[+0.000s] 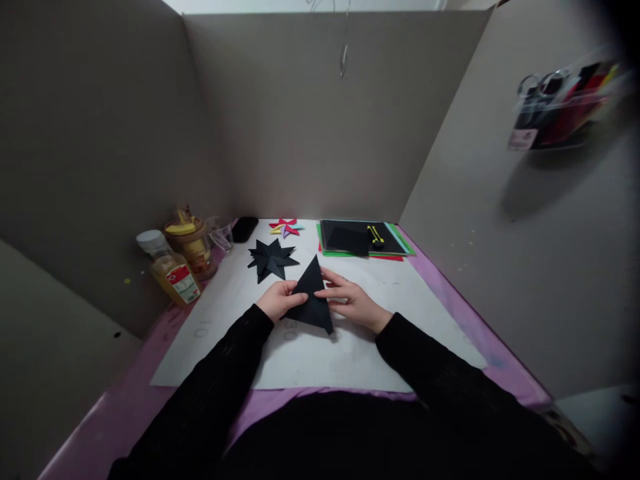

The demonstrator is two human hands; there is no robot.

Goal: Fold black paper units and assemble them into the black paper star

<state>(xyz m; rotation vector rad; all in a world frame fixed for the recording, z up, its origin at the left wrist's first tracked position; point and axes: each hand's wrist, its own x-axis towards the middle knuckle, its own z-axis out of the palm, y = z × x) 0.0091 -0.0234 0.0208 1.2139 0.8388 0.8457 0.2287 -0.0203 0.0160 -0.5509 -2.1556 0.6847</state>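
Observation:
Between my hands, a sheet of black paper (313,310) folded into a triangle is held just over the white sheet, one point facing away from me. My left hand (281,300) pinches its left side, thumb on top and the other fingers hidden below. At the right edge, my right hand (353,301) grips the paper with one fingertip on its face; other fingers are partly behind it. Just beyond my left hand lies a black folded paper star (271,259) with several points. Farther back sits a smaller multicoloured paper star (287,228).
A white sheet (350,373) covers most of the pink table. Coloured and black papers (345,239) lie stacked at the back right under a yellow-black cutter (375,237). A glue bottle (175,270), brown cup (193,243), clear cup (220,233) and black phone-like object (245,229) stand left.

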